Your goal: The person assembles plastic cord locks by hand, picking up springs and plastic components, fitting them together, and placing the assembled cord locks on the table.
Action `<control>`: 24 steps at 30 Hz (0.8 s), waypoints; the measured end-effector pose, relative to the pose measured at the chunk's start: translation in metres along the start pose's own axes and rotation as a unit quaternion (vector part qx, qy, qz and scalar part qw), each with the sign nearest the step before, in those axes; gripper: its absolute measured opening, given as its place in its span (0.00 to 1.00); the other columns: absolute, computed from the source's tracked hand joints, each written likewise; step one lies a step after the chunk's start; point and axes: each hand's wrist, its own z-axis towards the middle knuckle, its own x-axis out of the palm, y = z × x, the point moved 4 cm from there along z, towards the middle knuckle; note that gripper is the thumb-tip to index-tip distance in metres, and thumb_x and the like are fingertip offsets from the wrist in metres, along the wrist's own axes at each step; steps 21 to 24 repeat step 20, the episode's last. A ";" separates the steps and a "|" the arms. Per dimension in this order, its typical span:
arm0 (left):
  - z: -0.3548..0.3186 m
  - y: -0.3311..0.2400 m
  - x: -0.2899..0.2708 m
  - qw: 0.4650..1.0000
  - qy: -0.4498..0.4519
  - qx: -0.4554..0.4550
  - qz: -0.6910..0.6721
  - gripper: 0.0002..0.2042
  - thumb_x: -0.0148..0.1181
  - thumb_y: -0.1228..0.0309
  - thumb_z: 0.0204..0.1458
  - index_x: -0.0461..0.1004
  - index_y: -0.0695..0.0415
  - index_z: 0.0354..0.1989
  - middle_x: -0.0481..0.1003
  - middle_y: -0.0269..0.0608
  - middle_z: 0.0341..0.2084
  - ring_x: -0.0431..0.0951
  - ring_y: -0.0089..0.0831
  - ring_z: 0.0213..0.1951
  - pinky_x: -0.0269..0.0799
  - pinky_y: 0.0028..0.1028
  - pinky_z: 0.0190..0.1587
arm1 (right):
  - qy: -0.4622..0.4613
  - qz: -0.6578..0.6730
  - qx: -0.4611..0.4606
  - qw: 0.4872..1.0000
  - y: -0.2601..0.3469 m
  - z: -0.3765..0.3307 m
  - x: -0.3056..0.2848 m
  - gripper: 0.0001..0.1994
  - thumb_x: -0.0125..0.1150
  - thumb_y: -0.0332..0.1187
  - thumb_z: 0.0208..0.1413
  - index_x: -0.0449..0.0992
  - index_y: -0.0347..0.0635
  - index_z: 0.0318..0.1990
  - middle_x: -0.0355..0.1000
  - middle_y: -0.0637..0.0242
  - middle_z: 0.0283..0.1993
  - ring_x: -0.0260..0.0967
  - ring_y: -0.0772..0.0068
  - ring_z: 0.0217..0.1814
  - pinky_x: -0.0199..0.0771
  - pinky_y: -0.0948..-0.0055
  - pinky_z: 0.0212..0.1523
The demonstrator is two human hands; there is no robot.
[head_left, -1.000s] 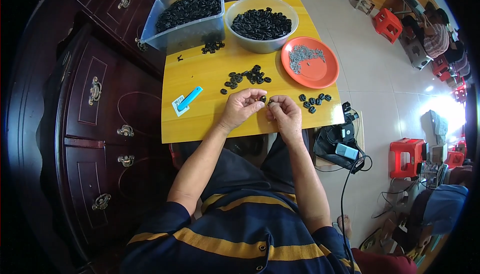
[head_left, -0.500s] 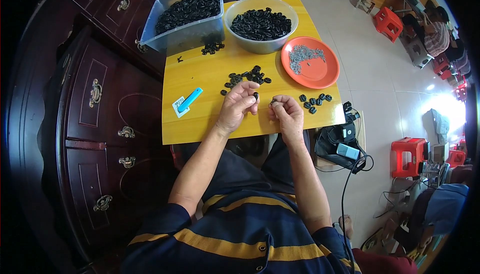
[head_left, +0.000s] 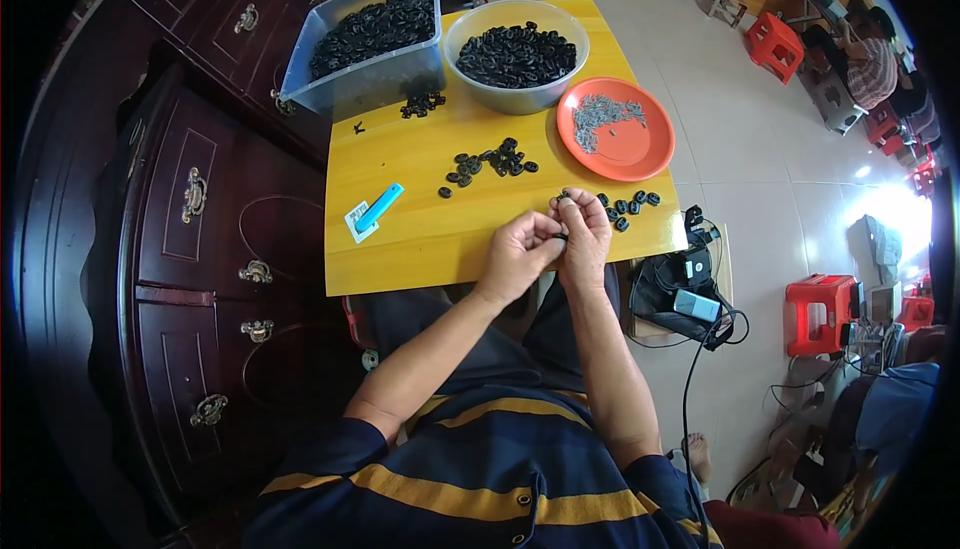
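My left hand (head_left: pixel 516 261) pinches a small black oval plastic piece (head_left: pixel 560 237) between thumb and fingers, close against my right hand. My right hand (head_left: pixel 584 241) is closed too, thumb pressed to its forefinger, with a small dark piece (head_left: pixel 564 195) showing at the tips; its exact kind is too small to tell. Beyond the hands lies a loose group of black oval pieces (head_left: pixel 505 161). Several more black pieces (head_left: pixel 621 208) sit just right of my right hand. An orange-red plate (head_left: pixel 640 154) with small grey pieces (head_left: pixel 600 117) stands farther right.
A round translucent tub (head_left: pixel 520 101) and a bluish bin (head_left: pixel 385 74), both full of black pieces, stand at the back of the yellow table (head_left: pixel 400 264). A blue-handled tool (head_left: pixel 379 208) lies left. Dark drawers (head_left: pixel 170 219) flank the left; a cabled bag (head_left: pixel 670 284) is right.
My left hand has moved right with its black piece and now meets my right hand. My right hand has shifted only slightly.
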 end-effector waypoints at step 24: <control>0.010 -0.031 -0.056 0.983 -0.036 0.081 0.162 0.10 0.55 0.79 0.60 0.74 0.60 0.49 0.74 0.27 0.31 0.70 0.12 0.28 0.68 0.16 0.32 | 0.092 -0.118 0.051 0.987 0.001 -0.007 0.005 0.08 0.58 0.26 0.63 0.72 0.36 0.49 0.75 0.66 0.37 0.72 0.78 0.35 0.74 0.79 0.39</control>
